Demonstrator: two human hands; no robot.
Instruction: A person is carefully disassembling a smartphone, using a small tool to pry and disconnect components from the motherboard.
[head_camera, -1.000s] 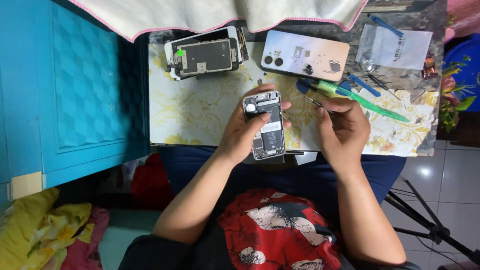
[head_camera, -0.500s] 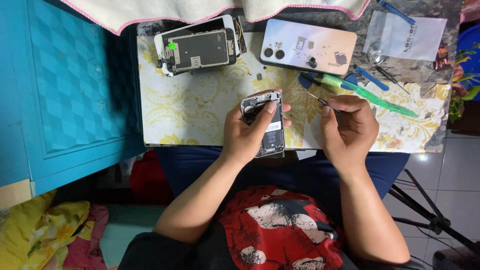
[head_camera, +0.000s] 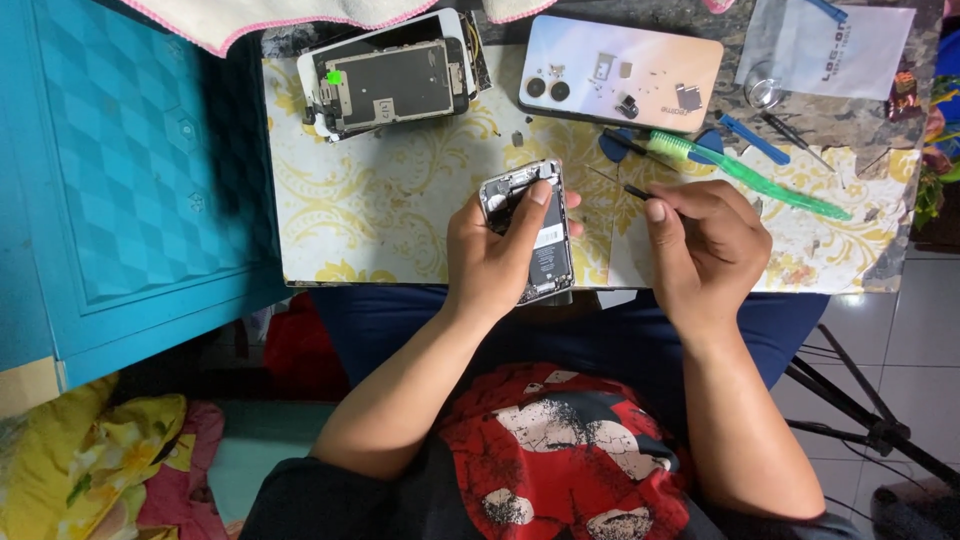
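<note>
Holding one opened phone (head_camera: 530, 232), one screwdriver (head_camera: 636, 191).

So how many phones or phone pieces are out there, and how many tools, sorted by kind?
Opened phone bodies: 1, in the left hand, opened phone
Detached screen assemblies: 1
Phone backs lying flat: 1
Green brushes: 1
Blue pry tools: 1
Dark tools in the right hand: 1
Total: 6

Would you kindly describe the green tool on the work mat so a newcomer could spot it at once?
On the yellow-patterned mat, look toward its right half, just beyond the right hand. The translucent green toothbrush lies slanted there. Its neighbours are blue or black; it alone is green and long.
</note>
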